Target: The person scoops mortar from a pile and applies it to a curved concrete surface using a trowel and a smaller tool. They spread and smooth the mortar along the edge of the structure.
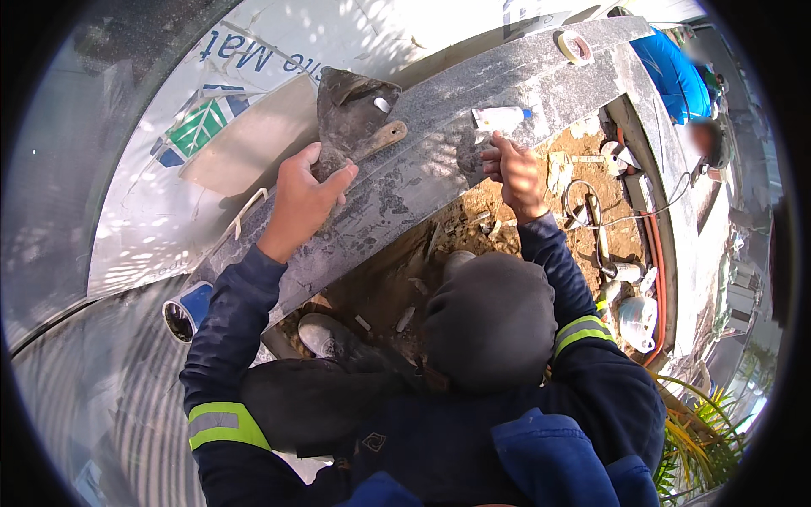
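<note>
My left hand [306, 201] is closed on the lower corner of a dark, stained plate [345, 108], thumb on one side and fingers on the other. On the plate sits a small white dab [383, 105]. A scraper's wooden handle [385, 139], with a hole near its end, lies across the plate's right edge; its blade is not distinguishable. My right hand [517, 176] has its index finger stretched toward a white tube [498, 118] with a blue cap, the other fingers loosely curled. The fingertip is at the tube's near edge; whether it touches is unclear.
A long grey stone slab [422, 173] runs diagonally before me. A tape roll [574, 48] lies at its far end, and a blue tin [190, 311] stands at the left. Dug soil [473, 215] with a looped cable [598, 221] and orange pipes [656, 253] lies beyond my knees.
</note>
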